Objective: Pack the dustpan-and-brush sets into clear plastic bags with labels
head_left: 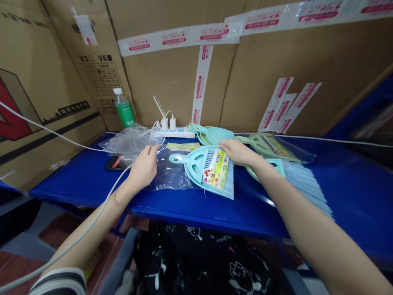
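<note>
A light blue dustpan with a small brush and a colourful label (211, 170) lies on the blue table (353, 188), partly on a clear plastic bag (170, 172). My left hand (143, 167) pinches the edge of that bag, fingers closed on it. My right hand (238, 151) rests on the far edge of the dustpan set, fingers curled over it. Beside my right arm lies a pale blue brush (302, 180).
More dustpans, blue (215, 134) and green in a bag (270, 145), lie behind. A stack of clear bags (129, 141), a white power strip (176, 132) with chargers, a green bottle (124, 108) and a dark phone (115, 162) sit at left. Cardboard boxes (276, 73) wall the back. A white cable (76, 237) crosses my left arm.
</note>
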Demonstrator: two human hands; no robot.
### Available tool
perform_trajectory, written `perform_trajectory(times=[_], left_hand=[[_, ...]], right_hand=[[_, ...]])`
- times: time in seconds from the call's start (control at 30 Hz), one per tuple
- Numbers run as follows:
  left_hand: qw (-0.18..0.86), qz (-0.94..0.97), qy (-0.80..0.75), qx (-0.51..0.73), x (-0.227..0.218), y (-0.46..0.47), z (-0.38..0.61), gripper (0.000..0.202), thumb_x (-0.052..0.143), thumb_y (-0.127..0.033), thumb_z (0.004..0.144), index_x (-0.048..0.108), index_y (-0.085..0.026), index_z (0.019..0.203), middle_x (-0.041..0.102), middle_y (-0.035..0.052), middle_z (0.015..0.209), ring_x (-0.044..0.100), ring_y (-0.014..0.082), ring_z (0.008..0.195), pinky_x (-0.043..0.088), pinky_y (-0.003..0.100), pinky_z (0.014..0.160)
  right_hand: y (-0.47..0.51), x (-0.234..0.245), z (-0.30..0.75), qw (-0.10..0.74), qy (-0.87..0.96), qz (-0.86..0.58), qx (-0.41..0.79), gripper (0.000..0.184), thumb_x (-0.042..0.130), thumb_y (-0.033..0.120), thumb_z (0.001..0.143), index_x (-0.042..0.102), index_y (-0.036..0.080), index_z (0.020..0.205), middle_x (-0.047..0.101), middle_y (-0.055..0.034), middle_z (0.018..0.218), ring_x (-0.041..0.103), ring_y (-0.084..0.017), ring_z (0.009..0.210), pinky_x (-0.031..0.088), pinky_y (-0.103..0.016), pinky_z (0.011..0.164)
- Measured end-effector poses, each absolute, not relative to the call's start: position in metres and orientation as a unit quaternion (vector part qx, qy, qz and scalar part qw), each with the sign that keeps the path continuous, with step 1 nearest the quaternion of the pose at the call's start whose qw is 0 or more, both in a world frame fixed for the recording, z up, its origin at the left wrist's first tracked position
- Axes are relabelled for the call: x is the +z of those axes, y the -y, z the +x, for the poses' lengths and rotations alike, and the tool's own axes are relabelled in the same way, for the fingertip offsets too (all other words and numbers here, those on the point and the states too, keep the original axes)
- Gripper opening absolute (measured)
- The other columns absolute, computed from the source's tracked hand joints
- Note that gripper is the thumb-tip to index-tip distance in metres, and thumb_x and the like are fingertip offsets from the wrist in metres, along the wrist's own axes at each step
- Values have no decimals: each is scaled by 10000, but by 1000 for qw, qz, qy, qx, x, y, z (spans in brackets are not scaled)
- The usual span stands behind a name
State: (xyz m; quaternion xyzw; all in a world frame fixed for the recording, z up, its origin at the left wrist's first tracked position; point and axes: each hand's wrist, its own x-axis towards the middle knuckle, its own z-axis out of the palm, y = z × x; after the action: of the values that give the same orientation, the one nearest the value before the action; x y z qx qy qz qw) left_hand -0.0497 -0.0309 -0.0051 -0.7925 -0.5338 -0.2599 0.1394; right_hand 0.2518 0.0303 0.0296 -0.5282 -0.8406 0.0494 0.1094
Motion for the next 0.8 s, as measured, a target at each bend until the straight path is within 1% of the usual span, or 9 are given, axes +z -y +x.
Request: perform_trajectory(times=[0.07,0.13,0.23,0.37,0.5,0.63,0.73,0.8], left_hand=[[127,-787,549,-253,-5,32,-50,428,348,-89,868,470,-142,1275,581,144,1084,642,265,898,549,410,775],[98,-791,546,-258,-5,33,-49,454,355,-72,850,451,-156,1286,577,127,1089,647,215,781,553,370,712],[47,-808,511,-289,-5,33,-47,490,342,-25,810,435,-143,1276,578,109,1082,618,152,703,551,340,740],[15,-816,472,-333,-3,32,-45,483,318,1,794,447,-147,1235,568,77,1038,595,118,702,542,312,778],[6,-802,481,-353,-2,31,-45,434,319,-16,805,448,-154,1195,552,71,1039,615,114,733,541,282,743],[15,-796,510,-326,-5,30,-48,436,331,-26,799,431,-135,1209,562,85,1038,645,136,753,540,301,748],[30,-797,532,-286,-7,30,-51,506,361,-14,752,418,-125,1243,607,75,948,644,180,797,532,332,769],[21,-802,538,-259,-7,30,-52,560,364,-3,726,399,-111,1274,623,52,848,634,193,777,525,342,765]], right_hand=[[-29,31,251,111,842,-525,58,319,328,168,886,502,225,625,668,-76,750,612,-219,736,439,-307,692],[-27,33,248,113,841,-524,67,312,330,171,887,491,226,626,661,-74,744,609,-215,731,438,-301,687],[-23,35,243,117,842,-520,87,299,329,177,892,491,224,646,662,-77,767,608,-212,738,439,-298,691],[-20,34,239,128,846,-506,109,291,337,190,893,484,229,644,657,-70,759,604,-210,738,442,-299,697],[-22,33,241,134,832,-527,111,300,335,178,875,398,237,588,620,-63,699,579,-207,708,428,-305,687],[-25,34,245,135,823,-540,109,310,334,167,859,328,242,559,578,-59,656,552,-209,683,404,-317,682],[-24,36,245,134,826,-536,115,314,340,175,862,328,241,556,564,-47,651,541,-201,671,392,-309,673],[-22,37,244,132,827,-533,124,313,336,175,868,334,240,563,556,-41,653,535,-197,669,389,-304,674]])
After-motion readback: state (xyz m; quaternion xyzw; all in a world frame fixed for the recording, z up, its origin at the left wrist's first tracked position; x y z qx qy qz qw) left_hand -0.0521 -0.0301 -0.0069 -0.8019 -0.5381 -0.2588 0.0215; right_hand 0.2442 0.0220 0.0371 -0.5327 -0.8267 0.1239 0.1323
